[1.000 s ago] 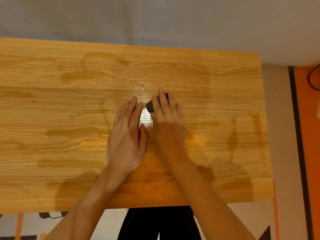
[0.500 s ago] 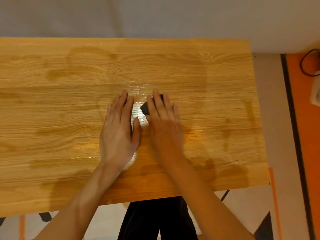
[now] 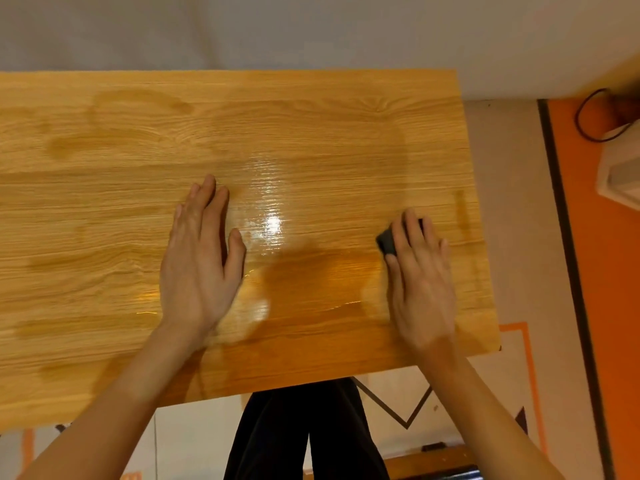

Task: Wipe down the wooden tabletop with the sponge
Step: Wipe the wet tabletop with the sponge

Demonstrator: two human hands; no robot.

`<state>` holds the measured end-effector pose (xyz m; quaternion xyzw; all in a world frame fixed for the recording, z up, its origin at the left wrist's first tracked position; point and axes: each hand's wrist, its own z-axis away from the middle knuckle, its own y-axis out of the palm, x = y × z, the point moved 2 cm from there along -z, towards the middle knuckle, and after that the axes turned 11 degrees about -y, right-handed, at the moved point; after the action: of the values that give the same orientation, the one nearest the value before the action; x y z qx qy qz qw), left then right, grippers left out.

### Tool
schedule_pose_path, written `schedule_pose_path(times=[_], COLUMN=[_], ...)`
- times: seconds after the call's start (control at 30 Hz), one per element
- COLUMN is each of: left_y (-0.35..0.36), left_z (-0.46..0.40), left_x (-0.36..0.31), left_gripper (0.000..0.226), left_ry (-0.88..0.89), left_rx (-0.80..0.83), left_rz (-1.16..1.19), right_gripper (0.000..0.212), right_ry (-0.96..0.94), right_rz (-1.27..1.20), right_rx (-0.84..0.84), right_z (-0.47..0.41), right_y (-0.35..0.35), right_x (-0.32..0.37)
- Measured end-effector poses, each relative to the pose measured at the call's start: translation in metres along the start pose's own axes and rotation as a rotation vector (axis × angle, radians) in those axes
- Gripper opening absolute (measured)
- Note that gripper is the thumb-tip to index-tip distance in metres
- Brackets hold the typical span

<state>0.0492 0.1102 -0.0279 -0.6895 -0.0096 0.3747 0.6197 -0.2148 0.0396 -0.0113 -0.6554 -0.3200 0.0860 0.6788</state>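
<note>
Wet wooden tabletop, right hand pressing dark sponge, left hand flat

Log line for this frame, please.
right hand presses dark sponge | near right edge of wet wooden tabletop | left hand flat, bracing

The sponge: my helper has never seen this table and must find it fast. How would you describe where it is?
Start at the wooden tabletop and go toward its right edge, where the right hand lies flat. The sponge is the small dark block poking out from under that hand's fingers. It is the only dark thing on the pale wood; the left hand covers nothing.
</note>
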Motion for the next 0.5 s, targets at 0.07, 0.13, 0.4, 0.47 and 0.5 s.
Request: schedule_pose_path(times=[0.07, 0.13, 0.4, 0.47, 0.5], left_y=[-0.001, -0.002, 0.000, 0.000, 0.001], left_z=[-0.001, -0.001, 0.001, 0.001, 0.002], left_x=[-0.001, -0.002, 0.000, 0.000, -0.001], left_gripper=[0.054, 0.054, 0.053, 0.052, 0.052], left_ry=[0.007, 0.014, 0.009, 0.017, 0.019], left_rx=[0.004, 0.005, -0.013, -0.017, -0.017], left_rz=[-0.010, -0.018, -0.037, -0.026, -0.023], right_gripper=[0.046, 0.044, 0.046, 0.047, 0.048], right_ry=[-0.030, -0.014, -0.020, -0.026, -0.047], right_rz=[0.001, 0.036, -0.023, -0.026, -0.013], right_rx=[0.016, -0.015, -0.020, 0.009, 0.025], right_z=[-0.022, -0.068, -0.042, 0.010, 0.021], right_y=[-0.004, -0.006, -0.010, -0.015, -0.017], right_x=[-0.015, -0.030, -0.046, -0.040, -0.042])
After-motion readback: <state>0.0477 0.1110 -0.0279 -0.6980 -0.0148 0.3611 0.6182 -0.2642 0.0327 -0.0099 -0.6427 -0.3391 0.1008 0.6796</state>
